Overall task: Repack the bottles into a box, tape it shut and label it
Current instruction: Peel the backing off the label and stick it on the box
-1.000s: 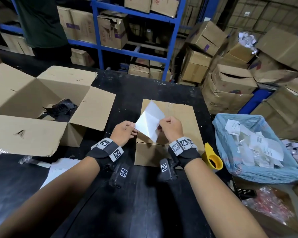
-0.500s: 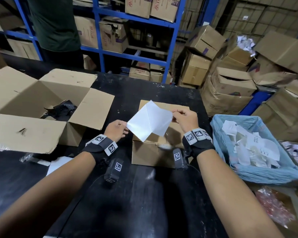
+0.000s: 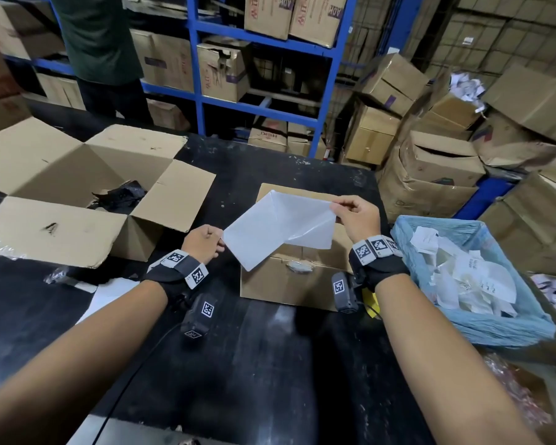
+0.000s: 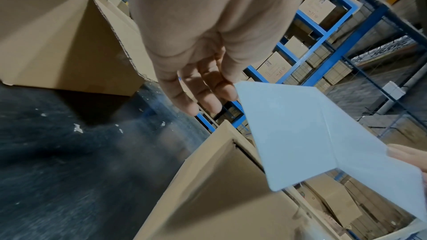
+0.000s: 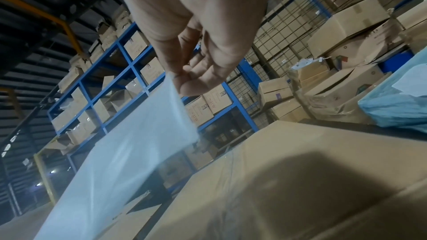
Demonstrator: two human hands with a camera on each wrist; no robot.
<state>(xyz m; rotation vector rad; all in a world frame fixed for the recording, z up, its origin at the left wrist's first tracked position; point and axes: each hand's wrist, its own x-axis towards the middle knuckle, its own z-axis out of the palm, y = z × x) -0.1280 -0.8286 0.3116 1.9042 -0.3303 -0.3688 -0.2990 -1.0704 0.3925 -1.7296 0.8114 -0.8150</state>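
Observation:
A closed small cardboard box (image 3: 289, 284) stands on the black table in front of me. Above it both hands hold a white label sheet (image 3: 264, 239) that is splitting into two layers. My left hand (image 3: 206, 242) pinches the sheet's left corner. My right hand (image 3: 353, 213) pinches the corner of the glossy layer (image 3: 305, 216) and holds it up and to the right. In the left wrist view the label sheet (image 4: 300, 134) shows a crease between the layers, by my left hand (image 4: 208, 94). In the right wrist view my right hand (image 5: 184, 79) pinches the thin glossy layer (image 5: 129, 152).
A big open cardboard box (image 3: 77, 194) with dark wrapping inside sits at the left. A blue bin (image 3: 501, 326) of discarded label backings stands at the right. A person in a dark shirt (image 3: 100, 43) stands by the blue shelving (image 3: 254, 104). Stacked boxes (image 3: 430, 155) crowd the right.
My right hand has moved up and to the right, drawing the glossy layer away from the sheet; the two layers are spread much wider. My left hand keeps its corner.

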